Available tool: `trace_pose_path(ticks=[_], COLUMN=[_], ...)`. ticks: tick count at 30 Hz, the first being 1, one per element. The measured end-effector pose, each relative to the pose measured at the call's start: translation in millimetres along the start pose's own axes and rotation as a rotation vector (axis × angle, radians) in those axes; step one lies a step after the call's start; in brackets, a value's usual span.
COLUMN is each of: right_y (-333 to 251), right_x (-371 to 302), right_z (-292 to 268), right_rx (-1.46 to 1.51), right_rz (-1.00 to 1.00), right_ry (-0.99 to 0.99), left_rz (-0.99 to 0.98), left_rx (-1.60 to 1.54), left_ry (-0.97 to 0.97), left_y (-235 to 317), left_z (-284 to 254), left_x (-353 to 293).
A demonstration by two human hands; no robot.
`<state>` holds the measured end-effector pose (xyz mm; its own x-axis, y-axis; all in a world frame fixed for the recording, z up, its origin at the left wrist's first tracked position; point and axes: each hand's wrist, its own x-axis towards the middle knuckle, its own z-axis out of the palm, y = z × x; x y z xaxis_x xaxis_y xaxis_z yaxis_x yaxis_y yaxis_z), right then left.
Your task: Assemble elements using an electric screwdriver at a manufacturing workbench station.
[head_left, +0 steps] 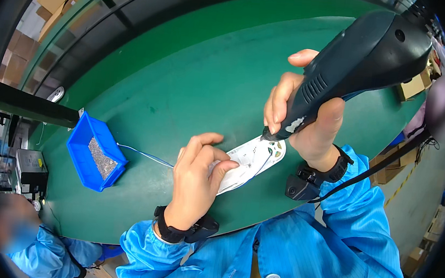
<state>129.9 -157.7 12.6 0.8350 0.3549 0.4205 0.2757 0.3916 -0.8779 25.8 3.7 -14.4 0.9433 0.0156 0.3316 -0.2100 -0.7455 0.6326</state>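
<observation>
My right hand [315,139] is wrapped round a black electric screwdriver [351,63], held slanting with its narrow tip down to the left. That tip meets the far right end of a long white plastic housing [250,157], near some round cut-outs. At the housing's near left part, my left hand [195,181] grips it with thumb and bent fingers, covering that end. A thin blue-and-white cable [149,156] comes out from behind the left hand toward the left; a blue wire also runs along the housing. Whether a screw sits under the tip is too small to tell.
Left on the green table [184,93] stands a blue bin [81,140] of small metal screws [101,159]. A black post [24,100] reaches in beside it. Another person in blue [38,252] sits at lower left. A black cable [379,166] hangs by my right arm.
</observation>
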Motion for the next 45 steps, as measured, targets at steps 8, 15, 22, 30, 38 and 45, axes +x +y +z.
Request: trace_pose_path(ticks=[8, 15, 22, 30, 38, 45], right_y=[5.2, 9.1, 17.0, 18.3, -14.5, -13.2], right_x=[0.3, -0.3, -0.3, -4.1, -3.8, -13.0], right_z=[1.8, 0.3, 1.9, 3.4, 17.1, 31.8], right_rx=[-0.021, -0.022, 0.029, 0.044, 0.214, 0.357], right_rz=[-0.016, 0.027, 0.043, 0.042, 0.034, -0.105], right_ry=[-0.005, -0.010, -0.014, -0.034, 0.007, -0.208], left_rz=[-0.136, -0.078, -0.021, -0.121, -0.002, 0.267], left_rx=[-0.149, -0.136, -0.117, -0.156, -0.104, 0.018], left_ry=[-0.101, -0.092, -0.082, -0.117, -0.070, -0.020], left_y=[-6.8, -9.2, -11.2, -5.3, -8.9, 4.4], left_z=[8.4, 10.5, 10.2, 7.1, 5.9, -3.3], left_x=[-4.4, -2.6, -4.3, -1.1, 0.5, 1.7])
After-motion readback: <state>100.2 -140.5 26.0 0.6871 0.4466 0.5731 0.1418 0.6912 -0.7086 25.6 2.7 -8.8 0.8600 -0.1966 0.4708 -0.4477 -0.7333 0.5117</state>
